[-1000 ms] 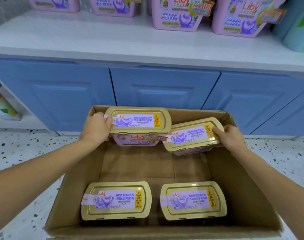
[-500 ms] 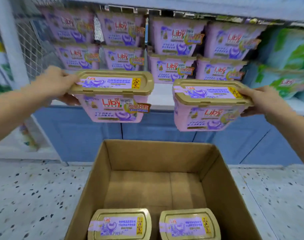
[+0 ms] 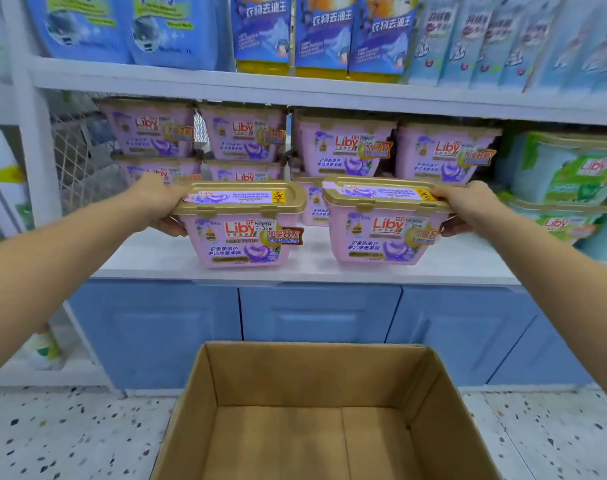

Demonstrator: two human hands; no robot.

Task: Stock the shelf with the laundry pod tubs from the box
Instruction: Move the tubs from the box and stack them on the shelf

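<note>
Two pink plastic tubs with gold lids, left tub (image 3: pixel 241 233) and right tub (image 3: pixel 381 233), upright and side by side at the front of the white shelf board (image 3: pixel 149 254); whether their bases touch it is unclear. Left hand (image 3: pixel 160 202) grips the left tub's outer end, thumb on the lid, fingers curled beneath the rim. Right hand (image 3: pixel 468 206) grips the right tub's outer end likewise. Stacked pink tubs (image 3: pixel 343 147) fill the shelf behind. Open brown cardboard box (image 3: pixel 312 372) sits on the speckled floor (image 3: pixel 70 438), before blue cabinet doors (image 3: pixel 315 313).

Left hand (image 3: pixel 160 204) and right hand (image 3: pixel 468 207) reach forward, curled (thumbs uppermost).
</note>
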